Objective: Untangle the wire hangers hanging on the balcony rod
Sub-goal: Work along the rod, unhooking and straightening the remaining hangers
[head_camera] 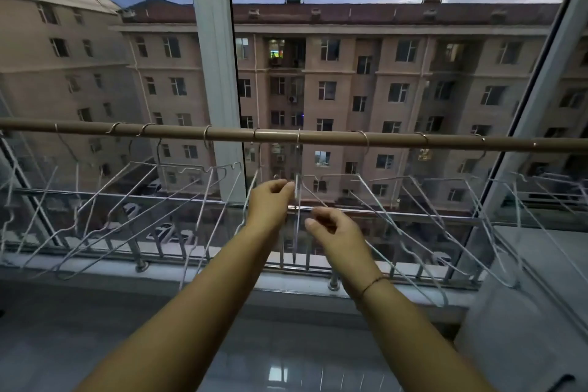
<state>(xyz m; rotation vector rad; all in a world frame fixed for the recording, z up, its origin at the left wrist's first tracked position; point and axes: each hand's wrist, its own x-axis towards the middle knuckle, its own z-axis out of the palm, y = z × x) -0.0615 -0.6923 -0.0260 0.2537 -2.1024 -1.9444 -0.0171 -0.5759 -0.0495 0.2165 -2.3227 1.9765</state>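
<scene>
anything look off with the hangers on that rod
Yes: the wire hangers hang askew along the rod. Their hooks are twisted at different angles and their frames cross and overlap, especially left of centre. The left hand pinches the middle hanger, which is turned edge-on.

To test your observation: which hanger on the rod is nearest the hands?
The centre hanger, hanging edge-on; the left hand pinches its neck.

rod (pixel 318 137) cut by both edges, leftmost hangers (pixel 42 210) blurred
</scene>
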